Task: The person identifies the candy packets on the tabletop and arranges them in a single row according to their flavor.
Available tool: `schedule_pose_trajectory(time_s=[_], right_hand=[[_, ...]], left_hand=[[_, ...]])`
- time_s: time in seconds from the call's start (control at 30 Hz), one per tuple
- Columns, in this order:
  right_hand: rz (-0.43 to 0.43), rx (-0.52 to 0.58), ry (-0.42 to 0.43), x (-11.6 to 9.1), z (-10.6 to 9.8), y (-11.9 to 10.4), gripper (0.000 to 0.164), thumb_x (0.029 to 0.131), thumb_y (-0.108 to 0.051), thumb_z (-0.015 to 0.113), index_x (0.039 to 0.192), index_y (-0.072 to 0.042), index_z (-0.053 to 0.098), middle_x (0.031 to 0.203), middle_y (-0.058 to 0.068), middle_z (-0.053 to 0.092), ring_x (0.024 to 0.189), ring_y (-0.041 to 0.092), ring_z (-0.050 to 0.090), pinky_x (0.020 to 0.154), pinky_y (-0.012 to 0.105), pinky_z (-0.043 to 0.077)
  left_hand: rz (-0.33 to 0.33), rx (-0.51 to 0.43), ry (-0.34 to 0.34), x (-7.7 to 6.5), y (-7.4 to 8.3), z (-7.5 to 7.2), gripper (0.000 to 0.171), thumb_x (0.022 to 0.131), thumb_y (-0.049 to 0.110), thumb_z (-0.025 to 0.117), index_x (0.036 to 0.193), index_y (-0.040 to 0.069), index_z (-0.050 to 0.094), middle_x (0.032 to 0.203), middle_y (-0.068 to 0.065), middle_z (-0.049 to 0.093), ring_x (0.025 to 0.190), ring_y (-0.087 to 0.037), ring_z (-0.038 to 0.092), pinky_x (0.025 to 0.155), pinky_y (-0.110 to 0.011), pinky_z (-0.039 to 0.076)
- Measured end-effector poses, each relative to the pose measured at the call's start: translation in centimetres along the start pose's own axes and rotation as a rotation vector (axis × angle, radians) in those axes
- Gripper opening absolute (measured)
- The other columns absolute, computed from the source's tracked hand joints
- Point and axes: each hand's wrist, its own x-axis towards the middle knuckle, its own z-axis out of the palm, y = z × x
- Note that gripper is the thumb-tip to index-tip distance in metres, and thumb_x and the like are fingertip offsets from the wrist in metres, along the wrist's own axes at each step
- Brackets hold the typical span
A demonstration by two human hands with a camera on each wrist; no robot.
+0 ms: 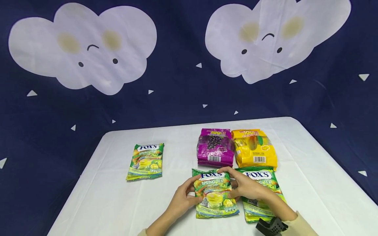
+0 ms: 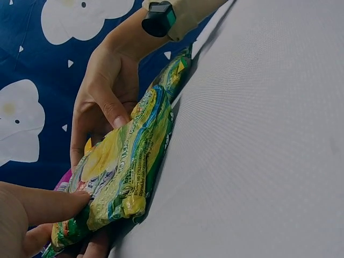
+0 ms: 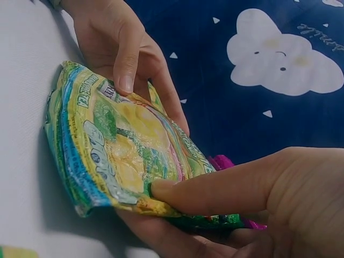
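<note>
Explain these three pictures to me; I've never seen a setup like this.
There is no machine here, just a person working with bare hands: the left hand and the right hand. The widest picture comes from a camera on the person's head, looking forward and down. The other two come from cameras on the wrists, one on each, showing the same work up close.

On the white table lie a purple bag and a yellow bag side by side, a lone green bag off to the left, and another green bag partly hidden under the right forearm.

Both hands hold one green candy bag between them, thumbs on top and fingers underneath.
</note>
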Motion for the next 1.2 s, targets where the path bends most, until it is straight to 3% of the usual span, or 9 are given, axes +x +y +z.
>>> schedule_pose_trajectory(time_s=[0.23, 0.3, 0.43, 0.53, 0.7, 0.97, 1.2], right_hand=[[-0.016, -0.054, 0.006, 0.2, 0.0, 0.0, 0.077, 0.079, 0.001, 0.072, 0.143, -0.015, 0.034, 0.093, 0.013, 0.051, 0.056, 0.013, 0.037, 0.051, 0.032, 0.051], [-0.032, -0.062, 0.013, 0.4, 0.0, 0.0, 0.076, 0.079, 0.001, 0.073, 0.143, -0.014, 0.035, 0.100, 0.015, 0.051, 0.058, 0.014, 0.040, 0.052, 0.032, 0.051], [-0.062, -0.035, 0.015, 1.0, 0.4, 0.0, 0.074, 0.080, 0.001, 0.073, 0.142, -0.014, 0.037, 0.128, 0.021, 0.048, 0.082, 0.023, 0.061, 0.064, 0.036, 0.056], [-0.083, -0.030, 0.021, 1.3, 0.7, -0.3, 0.074, 0.081, -0.001, 0.073, 0.144, -0.016, 0.038, 0.139, 0.020, 0.043, 0.103, 0.032, 0.062, 0.078, 0.040, 0.055], [-0.123, -0.072, 0.046, 2.1, 1.0, -0.6, 0.074, 0.083, -0.004, 0.074, 0.146, -0.020, 0.038, 0.142, 0.016, 0.043, 0.110, 0.035, 0.059, 0.083, 0.039, 0.054], [-0.187, -0.102, 0.152, 4.4, 1.7, -2.1, 0.062, 0.084, 0.002, 0.072, 0.139, -0.014, 0.048, 0.127, 0.018, 0.055, 0.096, 0.027, 0.065, 0.071, 0.037, 0.057], [-0.153, -0.177, 0.186, 6.3, 2.6, -3.3, 0.069, 0.077, -0.001, 0.077, 0.139, -0.011, 0.047, 0.126, 0.015, 0.051, 0.096, 0.025, 0.061, 0.078, 0.037, 0.053]], left_hand=[[0.011, -0.014, 0.004, 0.0, 0.0, -0.1, 0.073, 0.079, -0.008, 0.072, 0.144, 0.008, 0.044, 0.113, -0.012, 0.059, 0.100, -0.027, 0.061, 0.078, -0.029, 0.055], [0.013, 0.002, 0.008, 0.0, 0.1, -0.2, 0.073, 0.079, -0.008, 0.072, 0.144, 0.009, 0.044, 0.115, -0.012, 0.059, 0.101, -0.027, 0.061, 0.077, -0.029, 0.055], [0.013, 0.071, 0.013, -0.1, 0.5, -1.0, 0.073, 0.079, -0.007, 0.072, 0.144, 0.010, 0.045, 0.117, -0.013, 0.060, 0.101, -0.027, 0.061, 0.077, -0.027, 0.055], [0.032, 0.128, 0.009, -0.1, 0.9, -1.7, 0.073, 0.078, -0.007, 0.073, 0.144, 0.010, 0.046, 0.120, -0.015, 0.060, 0.102, -0.028, 0.061, 0.075, -0.025, 0.055], [0.045, 0.199, 0.025, 0.0, 2.0, -2.9, 0.073, 0.077, -0.005, 0.075, 0.143, 0.012, 0.049, 0.120, -0.015, 0.061, 0.102, -0.028, 0.061, 0.074, -0.025, 0.055], [0.066, 0.252, 0.130, 0.0, 3.0, -5.1, 0.066, 0.079, 0.003, 0.077, 0.139, 0.015, 0.053, 0.125, -0.012, 0.059, 0.106, -0.027, 0.060, 0.082, -0.029, 0.053], [0.067, 0.254, 0.261, 0.5, 3.2, -6.7, 0.055, 0.079, -0.003, 0.076, 0.129, 0.012, 0.063, 0.124, -0.013, 0.062, 0.105, -0.028, 0.063, 0.088, -0.034, 0.052]])
